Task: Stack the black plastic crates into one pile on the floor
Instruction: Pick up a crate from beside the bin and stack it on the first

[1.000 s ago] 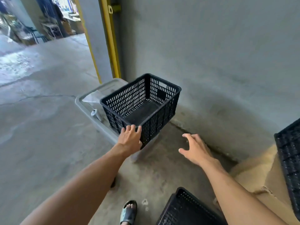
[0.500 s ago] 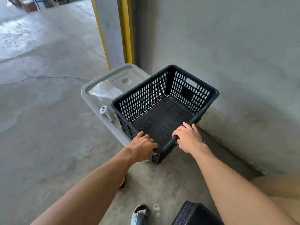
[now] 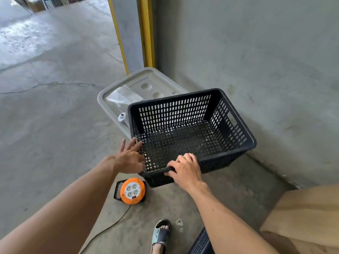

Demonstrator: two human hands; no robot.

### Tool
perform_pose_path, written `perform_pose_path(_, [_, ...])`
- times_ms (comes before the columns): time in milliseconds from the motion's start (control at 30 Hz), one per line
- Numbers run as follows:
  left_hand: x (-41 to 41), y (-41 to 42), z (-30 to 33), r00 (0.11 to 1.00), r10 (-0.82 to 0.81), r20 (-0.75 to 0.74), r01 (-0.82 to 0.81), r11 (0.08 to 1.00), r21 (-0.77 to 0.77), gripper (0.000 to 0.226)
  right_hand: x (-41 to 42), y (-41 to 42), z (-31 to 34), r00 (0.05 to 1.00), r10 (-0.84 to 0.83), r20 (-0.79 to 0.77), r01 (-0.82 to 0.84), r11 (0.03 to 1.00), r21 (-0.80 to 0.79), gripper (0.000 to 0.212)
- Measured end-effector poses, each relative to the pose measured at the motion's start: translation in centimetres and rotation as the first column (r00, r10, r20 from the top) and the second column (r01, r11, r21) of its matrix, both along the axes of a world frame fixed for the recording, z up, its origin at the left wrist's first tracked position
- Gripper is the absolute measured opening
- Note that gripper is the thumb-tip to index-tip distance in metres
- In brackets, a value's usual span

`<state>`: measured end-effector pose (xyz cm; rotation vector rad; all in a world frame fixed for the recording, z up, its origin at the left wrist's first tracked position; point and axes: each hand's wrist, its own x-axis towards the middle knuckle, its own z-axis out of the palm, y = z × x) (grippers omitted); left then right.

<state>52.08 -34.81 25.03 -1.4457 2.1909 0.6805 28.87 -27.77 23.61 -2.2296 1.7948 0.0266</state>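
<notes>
One crate [image 3: 190,132], held at its near rim above the floor [image 3: 45,125].
Right hand [image 3: 185,171] clenched on rim; left hand [image 3: 128,158] spread, released. Likely light, stiff; best gripped by opposite rims.

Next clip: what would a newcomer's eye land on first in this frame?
The big black crate in the centre, empty, with the right hand gripping its near rim and the left hand open at its left wall. Next, the bright orange cable reel on the concrete floor just below the crate's near-left corner. Behind the crate lies a grey lid, near the yellow post.
</notes>
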Motion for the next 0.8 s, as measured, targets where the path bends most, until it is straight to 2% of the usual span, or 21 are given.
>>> perform_pose_path(67, [-1.4, 0.1, -0.2, 0.976, 0.217, -0.003, -0.216, 0.974, -0.07, 0.076, -0.3, 0.0, 0.0, 0.998, -0.027, 0.056, 0.025, 0.999, 0.028, 0.039])
perform_pose_path(133, [-2.7, 0.0, -0.4, 0.907, 0.417, -0.057, -0.421, 0.897, -0.133, 0.089, -1.5, -0.4, 0.4, 0.988, 0.006, 0.155, -0.015, 0.998, 0.062, 0.043])
perform_pose_path(200, [-3.3, -0.7, -0.8, 0.77, 0.612, -0.181, -0.633, 0.769, -0.091, 0.091, -3.7, -1.5, 1.0, 0.974, 0.009, 0.226, -0.017, 0.999, 0.035, 0.047])
perform_pose_path(267, [-3.5, -1.9, -1.5, 0.607, 0.756, -0.245, -0.784, 0.621, -0.023, 0.092, -6.8, -3.4, 1.5, 0.971, -0.076, 0.226, 0.087, 0.995, -0.04, 0.049])
perform_pose_path(333, [-3.5, -3.3, -2.1, 0.532, 0.814, -0.235, -0.841, 0.541, -0.031, 0.093, -10.4, -6.1, 1.9, 0.955, -0.237, 0.18, 0.252, 0.965, -0.069, 0.053])
perform_pose_path(433, [-3.9, -5.3, -2.8, 0.548, 0.807, -0.222, -0.836, 0.536, -0.118, 0.089, -15.5, -10.7, 2.0, 0.865, -0.498, 0.06, 0.501, 0.865, -0.037, 0.066])
perform_pose_path(500, [-4.1, -5.9, -3.7, 0.552, 0.796, -0.246, -0.833, 0.518, -0.194, 0.087, -18.0, -13.2, 1.5, 0.81, -0.586, -0.007, 0.586, 0.81, -0.029, 0.072])
perform_pose_path(633, [-3.8, -6.5, -5.4, 0.575, 0.765, -0.289, -0.814, 0.499, -0.297, 0.087, -20.7, -16.4, -0.3, 0.768, -0.617, -0.173, 0.631, 0.775, 0.034, 0.082])
perform_pose_path(700, [-3.6, -6.6, -5.8, 0.602, 0.744, -0.291, -0.794, 0.52, -0.315, 0.088, -21.1, -16.9, -0.9, 0.745, -0.635, -0.203, 0.656, 0.753, 0.055, 0.083])
perform_pose_path(800, [-3.3, -7.2, -5.5, 0.641, 0.711, -0.289, -0.764, 0.554, -0.33, 0.09, -21.9, -16.9, -1.0, 0.75, -0.615, -0.245, 0.636, 0.772, 0.011, 0.077])
